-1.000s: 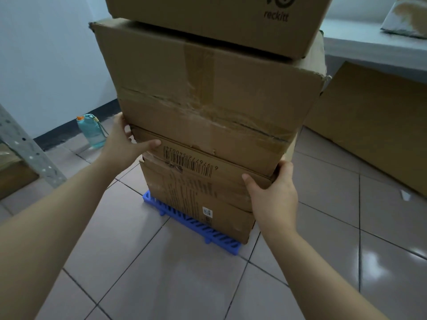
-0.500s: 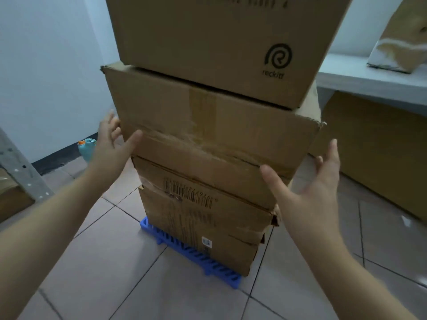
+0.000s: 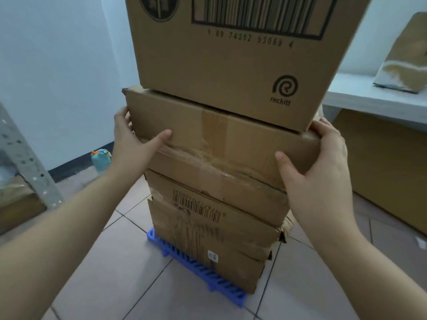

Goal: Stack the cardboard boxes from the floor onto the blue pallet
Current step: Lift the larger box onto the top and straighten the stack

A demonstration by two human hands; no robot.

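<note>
Four worn cardboard boxes (image 3: 215, 172) stacked on blue pallet (image 3: 203, 271)

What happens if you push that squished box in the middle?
The taped box, gripped by the left hand and right hand, is creased, so it probably bends. The reckitt box sits on top, so pushing hard might tip the tall stack.

Dim, cool bluish indoor light, flat, no strong source visible. Soft shadow under the top box (image 3: 231, 61) where it overhangs the box below, and dark under the white shelf (image 3: 374, 105) at right. Faint sheen on floor tiles (image 3: 97, 269), small glare spot on the floor far right. Wide-angle bend at edges; forearms stretch at bottom corners. Slight softness overall, barcode digits smeared, left rack (image 3: 25, 162) blurry.
</note>
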